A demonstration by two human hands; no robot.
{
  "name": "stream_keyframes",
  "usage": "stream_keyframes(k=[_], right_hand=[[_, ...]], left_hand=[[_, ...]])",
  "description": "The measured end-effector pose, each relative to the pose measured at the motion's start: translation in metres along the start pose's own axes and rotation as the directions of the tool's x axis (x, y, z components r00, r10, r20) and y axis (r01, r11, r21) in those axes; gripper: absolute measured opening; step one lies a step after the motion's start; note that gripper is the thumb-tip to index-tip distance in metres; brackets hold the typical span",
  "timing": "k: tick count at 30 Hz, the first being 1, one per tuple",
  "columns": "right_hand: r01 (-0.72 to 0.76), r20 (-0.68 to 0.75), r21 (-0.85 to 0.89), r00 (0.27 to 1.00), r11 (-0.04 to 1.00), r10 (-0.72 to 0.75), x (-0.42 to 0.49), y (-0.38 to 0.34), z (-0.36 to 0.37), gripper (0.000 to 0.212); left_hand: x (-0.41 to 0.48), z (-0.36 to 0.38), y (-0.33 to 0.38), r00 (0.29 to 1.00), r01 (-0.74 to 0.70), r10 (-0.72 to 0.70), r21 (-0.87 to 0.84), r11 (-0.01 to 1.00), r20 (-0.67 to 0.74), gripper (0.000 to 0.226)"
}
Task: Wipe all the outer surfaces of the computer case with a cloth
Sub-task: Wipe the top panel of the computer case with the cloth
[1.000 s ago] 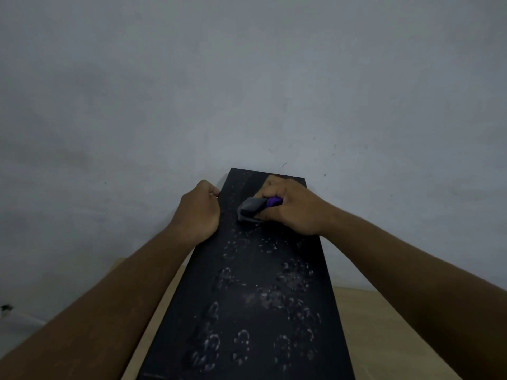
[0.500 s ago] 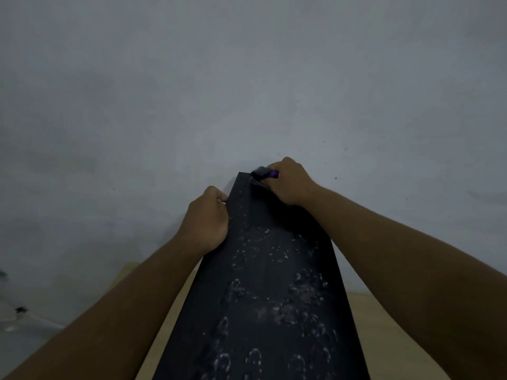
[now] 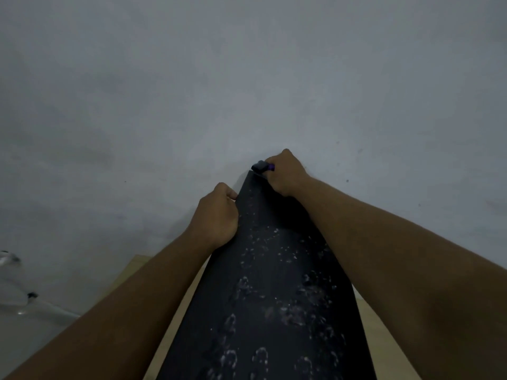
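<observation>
Your right hand (image 3: pixel 286 172) is clenching around a bunched dark grey cloth (image 3: pixel 260 167) with a bit of purple showing at the fingers, and it is pressing that cloth at the far end of the black computer case (image 3: pixel 274 297), right where the panel is meeting the grey wall (image 3: pixel 247 78). Your left hand (image 3: pixel 218 216) is curling its fingers over the case's left edge a little nearer to you, gripping the panel there. The case is lying flat with its long side running away from you, its broad upper panel facing up and filling the lower middle of the view. That panel is showing many pale smudges and fingerprint-like marks, spread from just past your left hand down to the near edge. Both of your forearms are stretching out over it, the right one crossing above the panel's right side. The case is resting on a light wooden tabletop (image 3: pixel 389 338), which is showing as strips on either side. At the far left, something pale and blurred is lying low against the wall; you cannot tell what it is.
</observation>
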State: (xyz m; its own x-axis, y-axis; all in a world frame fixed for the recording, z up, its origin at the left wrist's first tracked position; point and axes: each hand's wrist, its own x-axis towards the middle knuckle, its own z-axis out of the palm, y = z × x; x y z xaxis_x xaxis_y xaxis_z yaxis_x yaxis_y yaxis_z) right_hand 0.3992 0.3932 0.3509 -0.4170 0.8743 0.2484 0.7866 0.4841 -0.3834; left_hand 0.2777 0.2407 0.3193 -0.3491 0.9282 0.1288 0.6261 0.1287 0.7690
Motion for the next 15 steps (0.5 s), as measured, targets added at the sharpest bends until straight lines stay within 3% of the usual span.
stream_keyframes(k=[9,15], right_hand=[[0.065,0.078,-0.036,0.995,0.997,-0.062,-0.008,-0.004,-0.004,0.031],[0.153,0.1,0.119,0.981,0.981,-0.165,-0.022,-0.002,-0.01,0.028]], left_hand=[[-0.005,-0.003,0.003,0.999,-0.027,0.025,0.068,0.997,0.032,0.025],[-0.004,-0.004,0.004,1.0,-0.017,0.016,0.051,0.999,0.01,0.026]])
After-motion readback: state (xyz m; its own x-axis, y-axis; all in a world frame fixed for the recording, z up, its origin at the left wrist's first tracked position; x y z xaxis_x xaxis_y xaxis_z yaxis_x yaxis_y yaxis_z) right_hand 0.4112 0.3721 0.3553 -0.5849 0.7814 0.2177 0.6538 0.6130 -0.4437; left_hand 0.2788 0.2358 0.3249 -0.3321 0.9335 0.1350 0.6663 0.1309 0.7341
